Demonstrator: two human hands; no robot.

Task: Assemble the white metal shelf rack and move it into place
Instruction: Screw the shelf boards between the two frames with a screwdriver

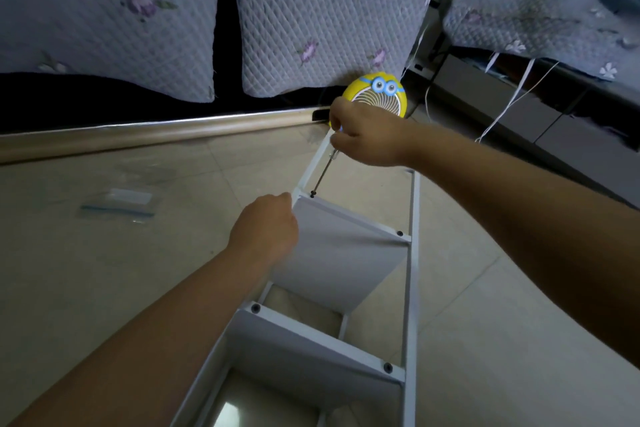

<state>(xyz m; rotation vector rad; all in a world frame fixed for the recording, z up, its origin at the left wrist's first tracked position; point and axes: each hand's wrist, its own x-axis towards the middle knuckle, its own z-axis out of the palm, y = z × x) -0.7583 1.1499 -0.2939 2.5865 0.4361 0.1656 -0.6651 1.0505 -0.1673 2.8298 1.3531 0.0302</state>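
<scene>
The white metal shelf rack (pixel 346 253) lies on its side on the tiled floor, running from the bottom of the view up to the sofa. Two shelf panels sit between its two long white rails, with dark screw heads at the corners. My right hand (pixel 367 135) grips the handle of a screwdriver (pixel 322 173). Its tip rests on a dark screw (pixel 312 194) at the upper panel's left corner. My left hand (pixel 266 229) holds the left rail and panel edge just below that screw.
A clear zip bag (pixel 117 204) lies on the floor to the left. A yellow cartoon fan (pixel 375 95) stands at the rack's far end. Behind it are the quilted sofa cushions (pixel 311 17) and the sofa's metal base strip (pixel 156 130). White cords (pixel 512 97) hang at right.
</scene>
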